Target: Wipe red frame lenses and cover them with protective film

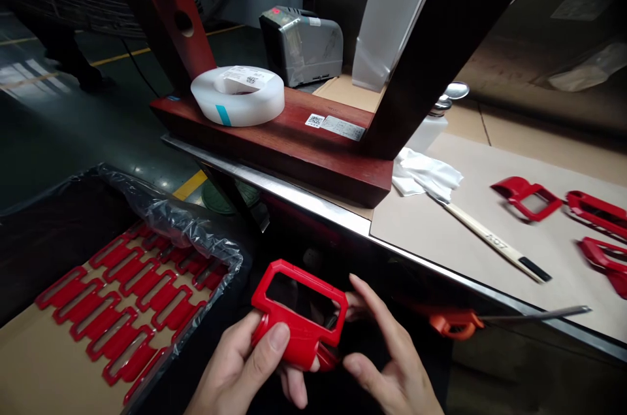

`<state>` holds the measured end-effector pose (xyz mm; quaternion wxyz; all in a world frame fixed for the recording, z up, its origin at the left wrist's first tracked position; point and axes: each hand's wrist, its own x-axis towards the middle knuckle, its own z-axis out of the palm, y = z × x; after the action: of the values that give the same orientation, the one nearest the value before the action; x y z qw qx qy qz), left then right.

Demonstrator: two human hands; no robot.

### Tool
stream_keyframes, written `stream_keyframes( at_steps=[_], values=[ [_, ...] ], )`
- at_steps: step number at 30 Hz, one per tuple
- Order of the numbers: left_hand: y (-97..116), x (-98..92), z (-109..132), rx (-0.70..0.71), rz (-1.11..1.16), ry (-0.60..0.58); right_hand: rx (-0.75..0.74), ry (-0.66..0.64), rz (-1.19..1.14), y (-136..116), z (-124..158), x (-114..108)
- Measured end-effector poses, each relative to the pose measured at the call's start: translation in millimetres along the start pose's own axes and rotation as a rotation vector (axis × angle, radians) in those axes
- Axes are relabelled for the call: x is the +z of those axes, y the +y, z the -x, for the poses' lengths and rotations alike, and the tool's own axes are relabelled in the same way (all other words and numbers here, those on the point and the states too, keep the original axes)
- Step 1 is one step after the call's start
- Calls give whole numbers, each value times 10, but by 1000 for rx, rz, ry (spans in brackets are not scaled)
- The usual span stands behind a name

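Left hand [240, 363] grips a red plastic frame [294, 310] w/ thumb across its lower face, fingers curled behind, at a dark bench edge; right hand [386, 363] stands open, fingers spread, just beside the frame's right side, contact unclear. To the left, rows of matching red frames [120, 300] lie on brown card [44, 356] in a black tray [49, 232], crumpled clear plastic bag [181, 225] along its rim. Orange-handled scissors [455, 323] lie nr the right hand, blades out along the steel edge [362, 225] of the bench. On the beige mat [441, 206] up right: three more red frames [526, 198] [597, 212] [605, 258], a wooden stick w/ black tip [494, 238], a crumpled white cloth [426, 173]. Behind, a white tape roll [238, 96] sits on a red wood beam [274, 134] w/ QR label [337, 127]; plastic-wrapped label printer [301, 46] and pump bottle [431, 127] beyond, yellow-lined floor [117, 59] at far left
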<state>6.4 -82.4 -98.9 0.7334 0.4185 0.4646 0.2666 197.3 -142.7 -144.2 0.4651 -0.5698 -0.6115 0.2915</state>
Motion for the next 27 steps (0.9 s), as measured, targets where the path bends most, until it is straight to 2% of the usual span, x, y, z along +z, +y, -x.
stream_keyframes(
  at_steps=[3,5,9,12,15,18,20,24,27],
  values=[
    [10,-8,-13,-1,2,9,160,-2,-84,219,197,-32],
    [13,-15,-22,0,4,9,341,55,-142,378,352,-54],
    [20,-34,-35,0,5,4,696,388,-223,627,601,-103],
    [38,-50,-41,20,-26,27,801,623,-186,748,682,-177],
    [63,-60,-42,36,-35,72,836,730,-118,834,684,-280],
    [77,-68,-32,43,-32,102,863,759,48,883,646,-355],
    [73,-75,-21,47,-32,114,869,734,145,890,611,-368],
    [54,-85,1,67,-47,145,900,651,204,866,541,-329],
    [50,-89,11,78,-65,170,945,672,227,844,535,-273]
  ],
)
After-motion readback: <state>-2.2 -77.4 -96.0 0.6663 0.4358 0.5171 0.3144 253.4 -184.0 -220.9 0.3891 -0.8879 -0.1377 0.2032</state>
